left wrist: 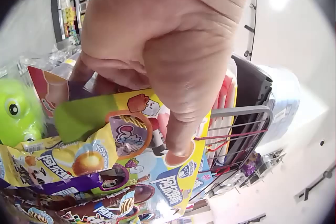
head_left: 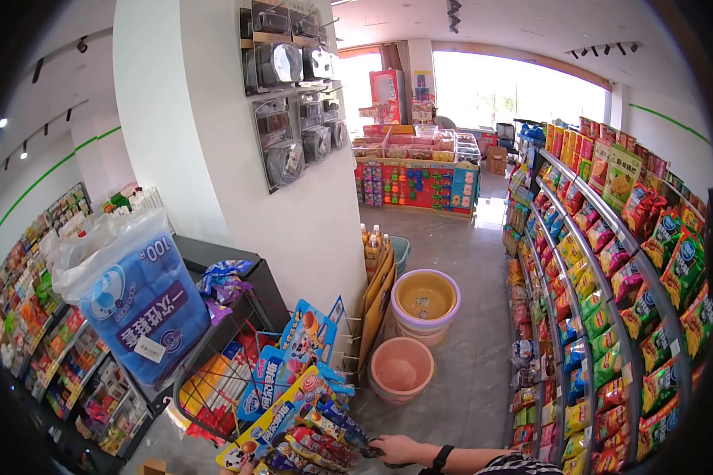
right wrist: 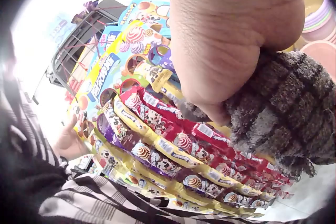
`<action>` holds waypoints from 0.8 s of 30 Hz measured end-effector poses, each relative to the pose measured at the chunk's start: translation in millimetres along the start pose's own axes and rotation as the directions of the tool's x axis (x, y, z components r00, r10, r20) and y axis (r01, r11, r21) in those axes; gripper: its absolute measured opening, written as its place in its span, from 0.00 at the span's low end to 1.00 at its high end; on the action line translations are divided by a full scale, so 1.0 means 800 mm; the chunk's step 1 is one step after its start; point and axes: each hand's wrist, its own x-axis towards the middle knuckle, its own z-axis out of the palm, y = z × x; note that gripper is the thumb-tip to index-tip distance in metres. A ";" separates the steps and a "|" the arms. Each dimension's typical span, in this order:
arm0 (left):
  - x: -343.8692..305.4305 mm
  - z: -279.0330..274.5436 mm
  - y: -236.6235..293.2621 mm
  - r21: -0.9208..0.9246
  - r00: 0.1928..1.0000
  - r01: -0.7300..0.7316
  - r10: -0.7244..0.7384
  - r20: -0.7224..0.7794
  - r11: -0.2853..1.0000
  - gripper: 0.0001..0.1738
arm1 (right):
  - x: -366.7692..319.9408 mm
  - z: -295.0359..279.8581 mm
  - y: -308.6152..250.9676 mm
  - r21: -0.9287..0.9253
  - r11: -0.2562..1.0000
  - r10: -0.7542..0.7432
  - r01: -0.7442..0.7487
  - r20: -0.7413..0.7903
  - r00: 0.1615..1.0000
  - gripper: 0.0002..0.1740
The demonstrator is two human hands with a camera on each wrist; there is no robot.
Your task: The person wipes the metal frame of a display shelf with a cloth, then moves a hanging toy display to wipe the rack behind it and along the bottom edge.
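Note:
My left hand grips the edge of a yellow candy display card, its thumb flat on the printed face and the other fingers behind. Strips of wrapped candy in red, yellow and purple hang from holes in that card. A dark grey checked cloth is bunched in my right hand, beside the candy strips. In the head view the right hand reaches in at the bottom, with the display card to its left. Blue candy cards stand behind, against a wire basket.
A big blue pack stands on the dark rack at left, by a white pillar. Stacked basins and a pink basin sit on the aisle floor. Snack shelves line the right side.

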 end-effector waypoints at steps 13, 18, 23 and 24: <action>-0.003 -0.013 -0.057 -0.031 0.942 0.287 -0.276 0.190 0.958 0.27 | 0.003 0.010 0.005 -0.003 1.000 0.000 0.000 0.025 1.000 0.30; -0.009 0.001 -0.061 -0.076 0.920 0.289 -0.255 0.299 0.954 0.28 | 0.007 0.024 0.017 -0.003 1.000 -0.006 0.006 0.002 1.000 0.31; 0.003 -0.010 -0.067 0.058 0.862 0.309 -0.306 0.405 0.949 0.30 | -0.011 0.031 0.002 -0.005 0.999 0.051 -0.051 -0.036 0.998 0.30; 0.005 -0.008 -0.066 0.084 0.870 0.213 -0.228 0.437 0.974 0.32 | -0.013 0.032 -0.003 -0.024 0.997 0.078 -0.079 -0.050 0.996 0.29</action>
